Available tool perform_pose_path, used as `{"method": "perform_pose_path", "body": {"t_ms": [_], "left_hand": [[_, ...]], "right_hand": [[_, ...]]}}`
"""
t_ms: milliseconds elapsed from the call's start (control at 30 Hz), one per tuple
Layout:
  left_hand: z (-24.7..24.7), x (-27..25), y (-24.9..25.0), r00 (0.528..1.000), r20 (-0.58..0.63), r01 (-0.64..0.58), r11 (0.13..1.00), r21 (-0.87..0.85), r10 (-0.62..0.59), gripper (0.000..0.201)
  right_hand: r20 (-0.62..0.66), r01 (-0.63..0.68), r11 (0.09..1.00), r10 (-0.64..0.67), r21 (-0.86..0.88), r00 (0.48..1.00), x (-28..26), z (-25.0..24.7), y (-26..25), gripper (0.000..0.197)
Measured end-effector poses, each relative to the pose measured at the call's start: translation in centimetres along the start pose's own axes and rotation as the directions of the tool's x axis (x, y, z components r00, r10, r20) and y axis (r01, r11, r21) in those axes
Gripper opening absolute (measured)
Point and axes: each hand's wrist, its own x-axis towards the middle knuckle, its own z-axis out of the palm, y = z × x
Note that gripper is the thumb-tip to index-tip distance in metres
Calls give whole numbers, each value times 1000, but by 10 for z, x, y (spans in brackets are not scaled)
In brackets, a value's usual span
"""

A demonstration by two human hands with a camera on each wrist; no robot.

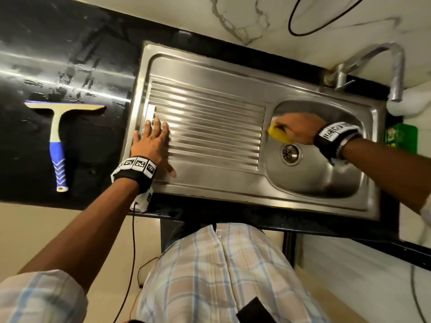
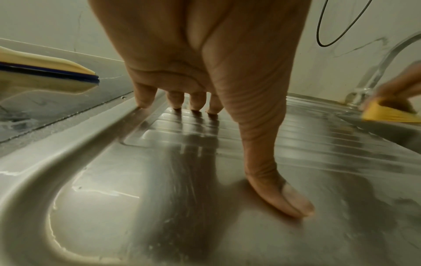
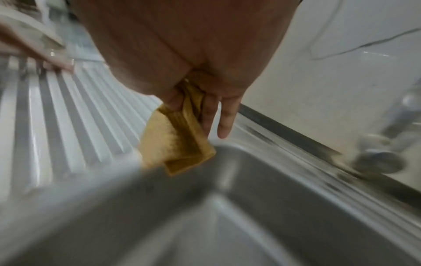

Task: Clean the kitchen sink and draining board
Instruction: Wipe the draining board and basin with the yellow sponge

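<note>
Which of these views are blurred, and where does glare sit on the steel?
Head view: mostly sharp, with bright glare bands on the draining board ridges beside the left hand; right hand slightly smeared. Left wrist view: sharp near the fingertips, soft in the foreground. Right wrist view: heavy motion blur; yellow cloth and sink basin soft.

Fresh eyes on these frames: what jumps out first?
The yellow cloth gripped in the right hand at the sink bowl's left rim, beside the drain. Next, the left hand pressed flat on the ribbed draining board. A blue-handled squeegee lies on the black counter, left of the sink.
</note>
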Motion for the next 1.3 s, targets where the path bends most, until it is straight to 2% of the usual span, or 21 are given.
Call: {"method": "perform_pose_path", "body": {"t_ms": [67, 133, 167, 267, 333, 367, 433, 467, 533, 633, 767, 833, 900, 933, 1000, 1033, 1100, 1167, 1200, 1267, 1300], "left_hand": [[-1, -1, 0, 1000, 5, 3, 1000, -2, -3, 166], [-1, -1, 1, 1000, 0, 2, 1000, 1, -2, 166], [0, -1, 1, 1000, -3, 3, 1000, 0, -3, 166], [0, 2, -1, 1000, 11, 13, 999, -31, -12, 168], [0, 4, -1, 1000, 20, 22, 999, -32, -22, 169], [3, 4, -1, 999, 18, 28, 999, -28, -27, 170], [4, 8, -2, 999, 6, 32, 999, -18, -32, 169], [5, 7, -3, 999, 17, 31, 999, -23, -30, 169], [5, 6, -5, 1000, 14, 23, 999, -29, -23, 168], [3, 3, -2, 1000, 23, 13, 1000, -28, -13, 168], [-2, -1, 3, 999, 22, 28, 999, 16, -29, 168], [-3, -2, 4, 999, 20, 26, 999, 29, -27, 168], [-3, -2, 5, 1000, 23, 15, 999, 31, -16, 167], [-1, 0, 3, 1000, 16, 17, 999, 30, -18, 164], [2, 1, 3, 999, 2, 32, 999, 38, -33, 146], [3, 1, 4, 999, -5, 46, 998, 43, -46, 134], [4, -2, 12, 998, -38, 58, 995, 76, -55, 109], [7, -5, 32, 998, -65, 14, 988, 157, -4, 96], [7, -6, 45, 997, -67, -21, 981, 193, 35, 96], [9, -6, 70, 993, -55, -92, 978, 186, 104, 107], [11, -5, 87, 989, -44, -133, 978, 161, 141, 114]], "right_hand": [[-177, 116, 986, -94, 118, 980, 42, -10, -38, 44], [-325, 335, 932, -277, 137, 904, 94, -23, -92, 62], [-363, 383, 915, -316, 128, 877, 121, -30, -123, 68], [-355, 438, 897, -392, 58, 849, 188, -47, -216, 67], [-252, 408, 913, -400, -23, 881, 212, -40, -254, 52], [-211, 372, 927, -372, -39, 904, 220, -27, -260, 54], [-227, 319, 947, -321, -47, 919, 222, -13, -247, 69], [-237, 321, 947, -317, -22, 918, 215, -7, -235, 70], [-252, 319, 948, -309, -1, 917, 194, 3, -197, 60], [-207, 265, 963, -251, 41, 945, 145, 26, -124, 54], [-166, 119, 985, -98, 121, 981, 70, 52, -28, 63], [-120, 28, 970, 2, 243, 993, 29, 47, -1, 64], [-137, -112, 924, 172, 364, 975, -3, 47, 17, 64], [-165, -201, 894, 286, 401, 944, -11, 49, 21, 61], [-228, -346, 817, 486, 460, 844, -24, 54, 17, 49], [-268, -362, 788, 536, 497, 800, -28, 60, 9, 44], [-355, -248, 746, 547, 619, 758, -36, 66, -20, 43], [-406, -110, 728, 495, 677, 768, -41, 80, -49, 53], [-406, -91, 755, 446, 649, 798, -38, 98, -58, 57], [-316, -89, 790, 343, 607, 884, -26, 134, -78, 66], [-234, -137, 778, 345, 613, 909, -22, 157, -83, 70]]}}
